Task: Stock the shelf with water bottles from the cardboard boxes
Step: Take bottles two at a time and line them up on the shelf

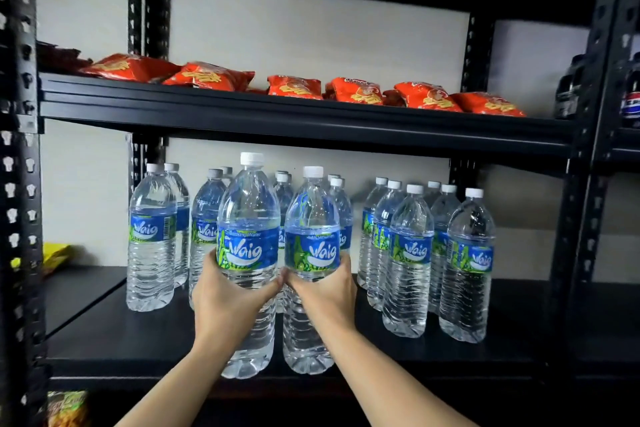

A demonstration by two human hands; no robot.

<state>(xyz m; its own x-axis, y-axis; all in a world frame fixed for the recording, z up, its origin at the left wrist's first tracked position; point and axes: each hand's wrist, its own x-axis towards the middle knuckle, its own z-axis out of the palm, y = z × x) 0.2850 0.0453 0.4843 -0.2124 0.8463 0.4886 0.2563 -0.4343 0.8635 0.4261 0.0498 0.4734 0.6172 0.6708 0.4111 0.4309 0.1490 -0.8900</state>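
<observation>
A black metal shelving unit [20,184] fills the view, its slotted posts rising at both sides. Its lower shelf board [138,340] carries clear plastic water bottles with white caps and blue-and-green labels. They stand upright in rows, one cluster at the left and middle [151,239] and another at the right [408,263].

In front of them, at the board's front edge, are two more of the same bottles, upright and side by side. The left hand [228,298] wraps around the body of the nearer, taller-looking bottle [248,211], just under its label. The right hand [327,291] curls around the neighbouring bottle [311,218] in the same way. The hands meet between the two bottles. The bases seem to sit on the board, though they may hover just above it.

Behind the shelves is a pale wall [311,38]. The upper shelf [277,114] holds a row of red and orange snack packets [294,87] lying flat. Dark soft-drink bottles [571,87] stand on the next unit at the far right. A yellow packet [57,255] lies at the lower shelf's left end, and another snack packet [65,407] shows at the bottom left corner.
</observation>
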